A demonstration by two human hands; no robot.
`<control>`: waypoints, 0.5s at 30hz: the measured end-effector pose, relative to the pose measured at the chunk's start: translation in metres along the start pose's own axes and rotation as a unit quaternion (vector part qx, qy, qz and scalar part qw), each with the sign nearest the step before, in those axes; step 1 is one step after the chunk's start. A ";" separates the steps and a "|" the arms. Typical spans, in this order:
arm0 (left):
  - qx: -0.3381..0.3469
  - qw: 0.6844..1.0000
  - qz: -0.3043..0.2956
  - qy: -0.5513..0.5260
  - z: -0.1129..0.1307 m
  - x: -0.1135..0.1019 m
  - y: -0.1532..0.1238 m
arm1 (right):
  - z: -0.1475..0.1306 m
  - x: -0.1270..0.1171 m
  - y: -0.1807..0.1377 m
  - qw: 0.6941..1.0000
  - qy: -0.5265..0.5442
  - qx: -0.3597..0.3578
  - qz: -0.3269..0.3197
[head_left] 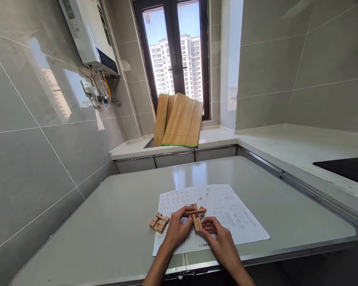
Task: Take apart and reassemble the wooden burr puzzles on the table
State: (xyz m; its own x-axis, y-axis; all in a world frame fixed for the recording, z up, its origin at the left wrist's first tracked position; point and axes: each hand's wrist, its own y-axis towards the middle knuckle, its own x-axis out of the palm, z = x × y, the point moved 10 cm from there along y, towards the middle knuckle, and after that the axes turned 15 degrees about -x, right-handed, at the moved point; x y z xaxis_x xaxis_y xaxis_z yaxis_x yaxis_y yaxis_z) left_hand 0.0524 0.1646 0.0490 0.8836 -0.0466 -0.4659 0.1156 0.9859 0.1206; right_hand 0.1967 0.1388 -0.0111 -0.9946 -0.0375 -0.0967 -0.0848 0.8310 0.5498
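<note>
wood pieces (197, 223) pinched in l. hand (179, 223), apparently being lined up; r. hand (220, 237) curled just beside, grip can't be told; more blocks (159, 224) left of l. hand, paper (247, 232) below; steady l. pinch prob. needed next.

**Folded bamboo mat (183, 121) stands before a bright window (175, 51)**

The mat, edged in green, is upright on a white ledge (217, 135). Pale high-rise blocks (162, 63) show through the dark-framed panes. High on the left, a white boxy heater (88, 33) hangs with a yellow hose (106, 87) among its pipes, near a wall socket (85, 86). Grey tiles (268, 71) line the walls; a black panel (346, 169) sits at far right.
</note>
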 end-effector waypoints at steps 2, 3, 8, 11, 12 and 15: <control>0.000 1.000 -0.001 0.000 0.001 0.000 0.000 | -0.002 0.000 0.000 1.000 0.001 0.002 -0.001; 0.000 1.000 -0.002 0.000 0.002 0.001 0.000 | -0.003 -0.001 0.000 1.000 0.003 0.002 -0.001; 0.001 1.000 -0.007 -0.001 0.004 0.001 -0.002 | -0.004 -0.001 0.001 1.000 0.024 0.004 -0.002; 0.001 1.000 -0.009 0.001 0.004 0.002 -0.003 | 0.001 0.001 0.001 0.999 0.027 0.019 -0.012; 0.000 1.000 -0.009 0.003 0.004 0.003 -0.004 | 0.002 0.001 0.001 0.999 0.026 0.023 -0.012; 0.002 1.000 -0.013 0.013 0.004 0.009 -0.006 | 0.004 -0.001 0.001 0.999 0.026 0.030 -0.002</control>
State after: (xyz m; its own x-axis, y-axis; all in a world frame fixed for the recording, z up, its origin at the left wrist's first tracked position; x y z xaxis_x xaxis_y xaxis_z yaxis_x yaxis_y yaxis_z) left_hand 0.0616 0.1577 0.0480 0.8683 -0.0672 -0.4915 0.1393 0.9840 0.1115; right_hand 0.1978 0.1416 -0.0139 -0.9962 -0.0673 -0.0551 -0.0858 0.8627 0.4984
